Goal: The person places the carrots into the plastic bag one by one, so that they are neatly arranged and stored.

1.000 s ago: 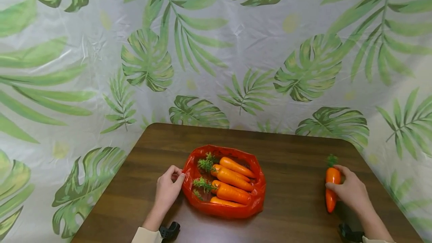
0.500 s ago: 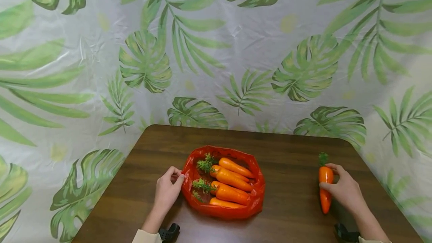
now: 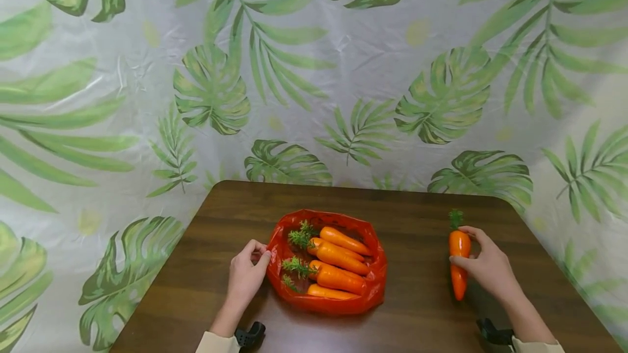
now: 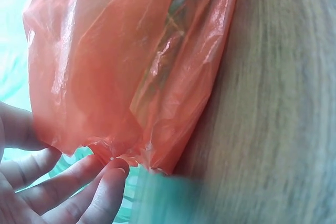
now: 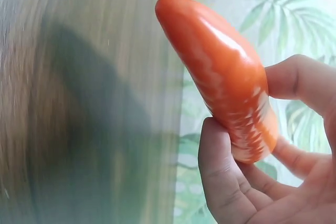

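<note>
My left hand pinches the left rim of a red plastic bag, which stands on the table with its mouth spread wide. In the left wrist view the thumb and fingertips grip the crinkled edge of the bag. Several orange carrots with green tops lie inside it, tips toward the right. To the right of the bag, my right hand holds another carrot between thumb and fingers, green top pointing away. The right wrist view has this glossy carrot held above the wood, its shadow falling on the table.
The dark wooden table has rounded far corners. Behind it hangs a pale sheet printed with green leaves. A black band sits on the left wrist and another black band on the right.
My right hand has moved left with the carrot, nearer the bag. The left hand keeps its pinch on the bag's rim, and the bag with its carrots stays in place.
</note>
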Available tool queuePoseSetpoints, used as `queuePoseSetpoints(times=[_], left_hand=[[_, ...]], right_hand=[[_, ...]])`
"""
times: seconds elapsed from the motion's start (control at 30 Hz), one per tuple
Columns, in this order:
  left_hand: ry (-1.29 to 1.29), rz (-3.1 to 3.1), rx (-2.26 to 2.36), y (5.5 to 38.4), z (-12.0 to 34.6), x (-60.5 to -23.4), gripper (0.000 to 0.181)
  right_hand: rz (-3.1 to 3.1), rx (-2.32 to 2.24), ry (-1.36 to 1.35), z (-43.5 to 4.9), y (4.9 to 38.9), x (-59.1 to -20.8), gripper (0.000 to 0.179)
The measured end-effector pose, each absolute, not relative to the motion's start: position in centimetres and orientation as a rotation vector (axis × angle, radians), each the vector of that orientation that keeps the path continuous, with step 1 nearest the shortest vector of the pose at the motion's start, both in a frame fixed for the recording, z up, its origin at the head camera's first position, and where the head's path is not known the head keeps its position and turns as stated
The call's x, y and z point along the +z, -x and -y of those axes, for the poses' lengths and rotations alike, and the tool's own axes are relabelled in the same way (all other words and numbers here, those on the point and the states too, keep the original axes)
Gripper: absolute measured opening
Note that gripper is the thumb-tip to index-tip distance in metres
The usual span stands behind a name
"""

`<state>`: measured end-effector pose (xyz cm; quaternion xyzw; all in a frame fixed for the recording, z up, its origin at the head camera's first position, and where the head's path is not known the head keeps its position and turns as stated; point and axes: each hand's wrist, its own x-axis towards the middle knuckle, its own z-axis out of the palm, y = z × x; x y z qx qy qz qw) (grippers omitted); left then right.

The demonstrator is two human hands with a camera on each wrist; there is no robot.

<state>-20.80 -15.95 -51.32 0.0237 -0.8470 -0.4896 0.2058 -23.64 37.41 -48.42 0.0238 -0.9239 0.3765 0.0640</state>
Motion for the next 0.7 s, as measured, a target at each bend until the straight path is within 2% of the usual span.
queuePoseSetpoints(times=[0.7], left_hand=[[-0.076,2.360,-1.334,20.8,15.9,-51.2,0.015]], right_hand=[[2.772,1.206,-0.229,-33.0,24.3,-47.2,0.081]])
